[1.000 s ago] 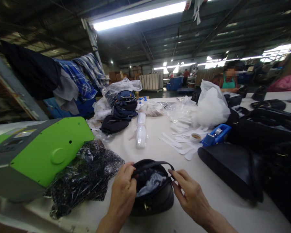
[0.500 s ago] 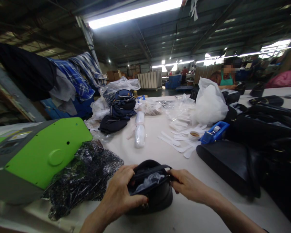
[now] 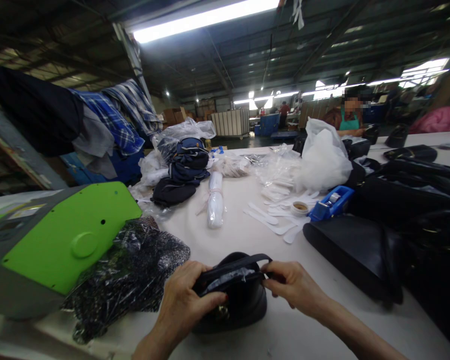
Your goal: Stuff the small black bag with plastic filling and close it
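— Handbag [image 3: 243,305], small and black, sits on the white table [image 3: 240,230] at the near edge, right in front of the person. Who has hold of it?

— Both hands. The left hand [image 3: 185,302] is clamped over the bag's left side, fingers curled over the top rim, thumb across the front. The right hand [image 3: 294,287] pinches the right end of the opening, fingertips closed tight at the zip line.

— Is the bag open?

— Only a narrow slit shows, with crinkled clear plastic stuffing [image 3: 227,278] inside. The strap [image 3: 247,260] arches over the top.

— What lies round it?

— To the left, touching nothing of the bag, a dark speckled item in a plastic wrapper [image 3: 135,270], partly under a green machine housing [image 3: 60,240]. To the right, well apart, a flat black bag [image 3: 356,255] and more black bags behind it. Farther back, a blue tape dispenser [image 3: 332,202], white paper strips [image 3: 273,220], a wrapped white roll [image 3: 214,202], and a white plastic sack [image 3: 324,160].

— Anyone else?

— A person in a green top [image 3: 350,122] sits at the far end.
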`<action>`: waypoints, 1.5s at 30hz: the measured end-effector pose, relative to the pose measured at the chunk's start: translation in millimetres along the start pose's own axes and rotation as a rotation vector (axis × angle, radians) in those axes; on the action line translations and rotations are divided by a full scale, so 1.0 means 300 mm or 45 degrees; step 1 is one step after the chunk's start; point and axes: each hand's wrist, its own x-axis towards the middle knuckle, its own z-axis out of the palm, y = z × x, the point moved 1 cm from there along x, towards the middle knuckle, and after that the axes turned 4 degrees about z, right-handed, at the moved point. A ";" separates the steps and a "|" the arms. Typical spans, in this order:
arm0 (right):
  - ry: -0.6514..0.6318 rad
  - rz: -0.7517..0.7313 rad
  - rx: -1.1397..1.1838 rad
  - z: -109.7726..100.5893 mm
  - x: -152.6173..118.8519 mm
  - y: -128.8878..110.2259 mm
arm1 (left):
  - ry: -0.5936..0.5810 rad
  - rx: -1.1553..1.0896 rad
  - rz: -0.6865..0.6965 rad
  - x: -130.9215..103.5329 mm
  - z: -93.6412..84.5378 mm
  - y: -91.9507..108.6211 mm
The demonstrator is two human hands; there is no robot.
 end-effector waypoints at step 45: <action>0.323 -0.021 0.869 0.102 -0.036 0.015 | -0.570 0.293 0.340 0.119 -0.002 0.096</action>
